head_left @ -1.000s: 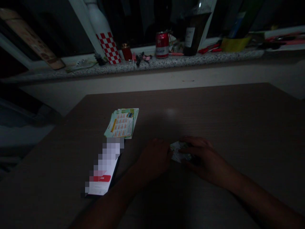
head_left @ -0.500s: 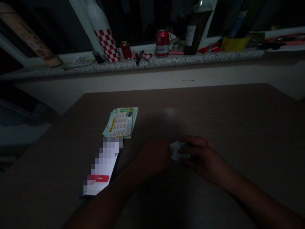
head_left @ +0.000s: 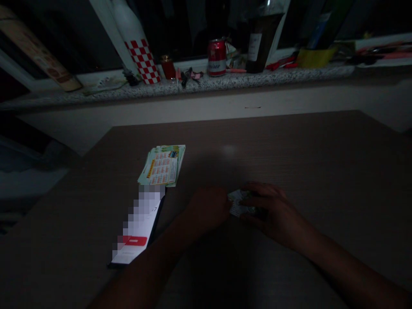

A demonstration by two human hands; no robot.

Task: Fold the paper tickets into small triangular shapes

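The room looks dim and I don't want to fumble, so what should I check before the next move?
1. Left hand grips the patterned paper: cannot tell, fingertips hidden.
2. Right hand at the paper: ok, fingers over it.
3. Paper fully visible: not ok, partly covered.
4. Card stack apart from both hands: ok.
5. Left forearm off the phone: cannot tell, they overlap in view.
6. Lighting: not ok, dim.

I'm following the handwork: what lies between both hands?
The head view shows a small printed piece, apparently paper, between the left hand and right hand, partly covered by the latter.
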